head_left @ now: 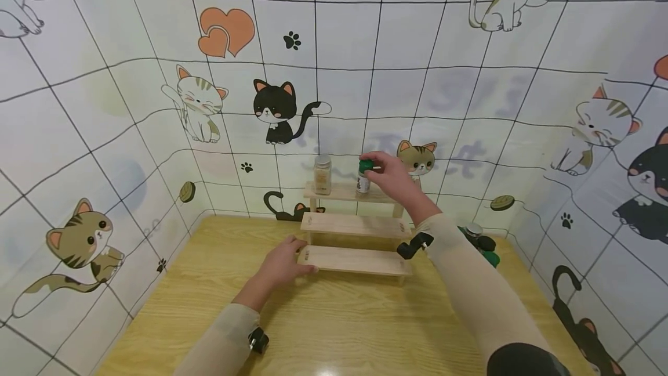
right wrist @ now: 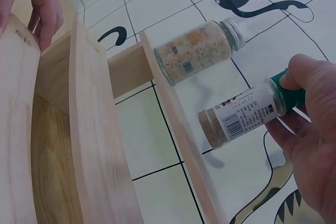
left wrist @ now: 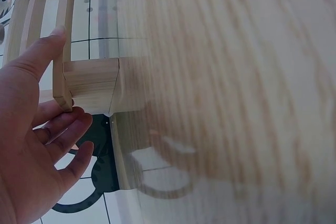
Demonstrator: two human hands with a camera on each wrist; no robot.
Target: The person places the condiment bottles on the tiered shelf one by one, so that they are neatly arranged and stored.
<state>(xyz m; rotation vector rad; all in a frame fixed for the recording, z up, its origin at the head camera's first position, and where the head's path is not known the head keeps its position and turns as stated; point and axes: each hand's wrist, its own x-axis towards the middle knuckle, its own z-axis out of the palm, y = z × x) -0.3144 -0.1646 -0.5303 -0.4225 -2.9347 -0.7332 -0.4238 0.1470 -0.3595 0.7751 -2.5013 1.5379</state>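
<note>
1. one wooden step shelf point(head_left: 355, 225) with three steps sits on the table point(head_left: 209, 306); left hand point(head_left: 284, 263) lies flat, fingers straight, steadying the bottom step's end. if it lets go, the shelf may slide.
2. right hand point(head_left: 388, 176) grasps the green-capped jar point(head_left: 364, 176) by its cap, just above the top step; it could tip off that narrow step.
3. two jars up there, counting the clear-capped jar point(head_left: 322, 174); a nudge topples it.
4. more jars point(head_left: 482, 242) sit behind the right arm, number unclear.
</note>
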